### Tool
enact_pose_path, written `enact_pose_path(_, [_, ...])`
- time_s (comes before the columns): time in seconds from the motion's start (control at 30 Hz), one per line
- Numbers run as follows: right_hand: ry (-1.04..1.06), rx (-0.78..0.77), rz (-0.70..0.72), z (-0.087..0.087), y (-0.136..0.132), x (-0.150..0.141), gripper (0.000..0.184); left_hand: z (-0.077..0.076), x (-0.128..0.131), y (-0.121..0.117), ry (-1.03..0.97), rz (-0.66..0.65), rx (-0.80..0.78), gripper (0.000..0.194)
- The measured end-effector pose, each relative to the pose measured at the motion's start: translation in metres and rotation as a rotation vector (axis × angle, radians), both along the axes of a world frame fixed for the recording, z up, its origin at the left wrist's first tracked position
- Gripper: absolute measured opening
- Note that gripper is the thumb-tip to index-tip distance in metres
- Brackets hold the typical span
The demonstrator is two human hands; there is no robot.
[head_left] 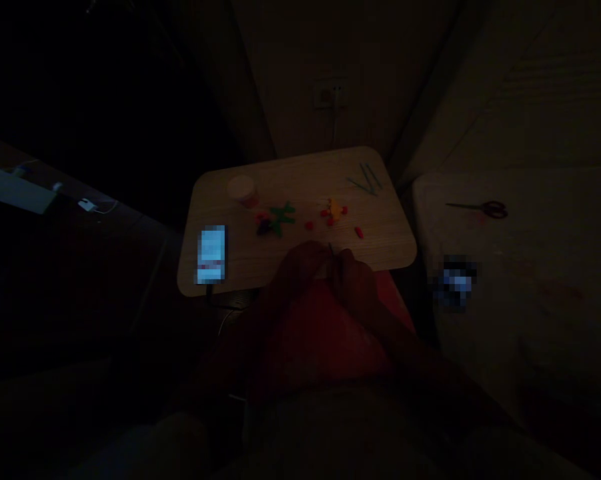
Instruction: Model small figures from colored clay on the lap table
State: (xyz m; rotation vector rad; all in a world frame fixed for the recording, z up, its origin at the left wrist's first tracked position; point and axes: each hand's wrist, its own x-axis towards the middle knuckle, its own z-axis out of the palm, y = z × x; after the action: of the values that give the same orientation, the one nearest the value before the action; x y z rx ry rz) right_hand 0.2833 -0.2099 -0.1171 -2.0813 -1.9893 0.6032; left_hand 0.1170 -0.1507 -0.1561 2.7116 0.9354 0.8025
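Note:
The view is very dark. Over the front edge of the small wooden table (300, 257), my left hand (303, 260) and my right hand (353, 273) are close together. My right hand is closed on a thin dark stick (331, 251), whose tip points up between the hands. The left fingers curl toward it; whether they hold anything is too dark to see. Just beyond lie a small red piece (359, 233), another red piece (309, 226), an orange shape with red bits (335, 209) and a green branching shape (282, 217) beside a dark lump (265, 227).
A pale round tub (243, 191) stands at the table's back left, with a glowing blurred screen (211, 255) in front. Several thin sticks (366, 180) lie at the back right. Scissors (490, 209) and a blurred object (455, 283) rest on the pale surface at right.

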Motion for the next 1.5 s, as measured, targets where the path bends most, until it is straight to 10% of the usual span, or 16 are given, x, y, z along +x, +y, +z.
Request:
enact_pose_path(0.77, [-0.052, -0.043, 0.038, 0.005, 0.002, 0.005, 0.028, -0.003, -0.012, 0.001, -0.101, -0.076, -0.086, 0.029])
enact_pose_path(1.2, [-0.077, 0.017, -0.083, 0.002, 0.004, 0.020, 0.026, 0.011, 0.014, -0.017, -0.060, 0.336, -0.078, 0.025])
enact_pose_path(1.5, [-0.087, 0.014, -0.061, 0.002, 0.009, 0.017, 0.028, 0.010, 0.028, -0.002, -0.070, 0.335, -0.105, 0.015])
